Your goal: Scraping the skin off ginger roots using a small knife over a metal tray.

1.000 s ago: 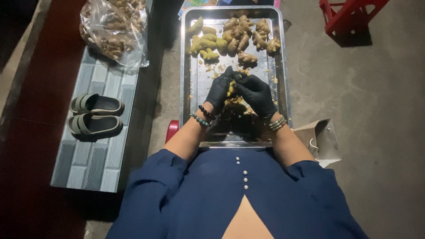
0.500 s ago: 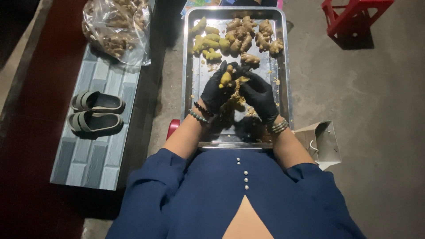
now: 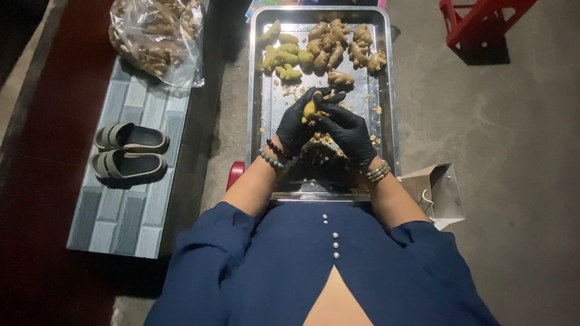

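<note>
Both gloved hands, left hand (image 3: 296, 124) and right hand (image 3: 345, 130), close around one yellowish ginger piece (image 3: 309, 110) above the middle of the steel tray (image 3: 258, 115). Roughly a dozen ginger roots (image 3: 329, 45) sit at the tray's far end. Two sandals (image 3: 128, 151) lie left of the tray.

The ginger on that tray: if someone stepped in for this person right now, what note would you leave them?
Left hand, black-gloved, holds a yellowish piece of ginger; right hand, also gloved, works on it from the side.
Metal tray on the floor: peeled yellow-green pieces at the far left, brown unpeeled pieces at the far right, scraps under the hands.
Done: a small peeled pile. Left: the piece in hand, the brown pile, and the clear bag of ginger on the tiled ledge.
</note>
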